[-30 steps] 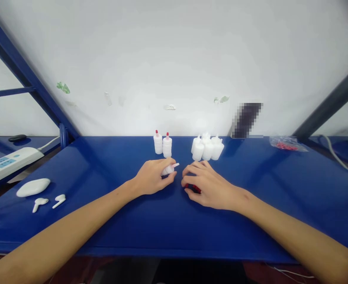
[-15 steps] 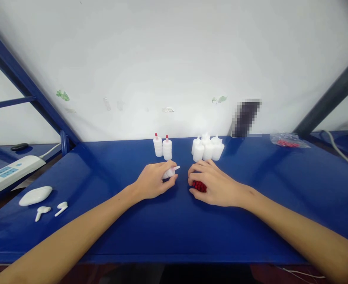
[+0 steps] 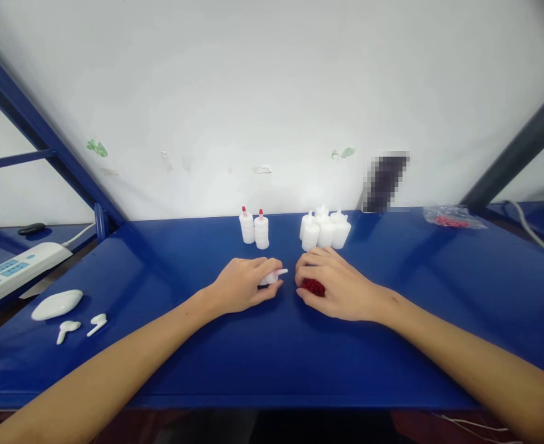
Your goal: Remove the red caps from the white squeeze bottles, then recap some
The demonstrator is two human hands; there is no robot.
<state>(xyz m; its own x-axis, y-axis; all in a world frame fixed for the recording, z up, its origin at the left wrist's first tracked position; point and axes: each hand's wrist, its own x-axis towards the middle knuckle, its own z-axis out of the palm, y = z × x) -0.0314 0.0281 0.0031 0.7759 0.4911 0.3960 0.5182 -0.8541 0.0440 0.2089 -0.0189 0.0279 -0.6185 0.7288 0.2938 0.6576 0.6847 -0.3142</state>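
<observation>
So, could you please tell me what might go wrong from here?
The left hand holds a white bottle tipped sideways with its tip uncapped, so any contents might leak. Small red pieces lie heaped under the right hand and could scatter across the table. The clustered bottles stand close beyond that hand, so a nudge might topple one.

In your left hand (image 3: 244,285) you have a white bottle (image 3: 270,279), tilted on its side and mostly covered by the fingers; its thin nozzle is white and points between two and three o'clock. At three o'clock from it, small dark red pieces (image 3: 313,287) lie in a heap on the table (image 3: 263,364), partly hidden under your right hand (image 3: 339,285).
</observation>
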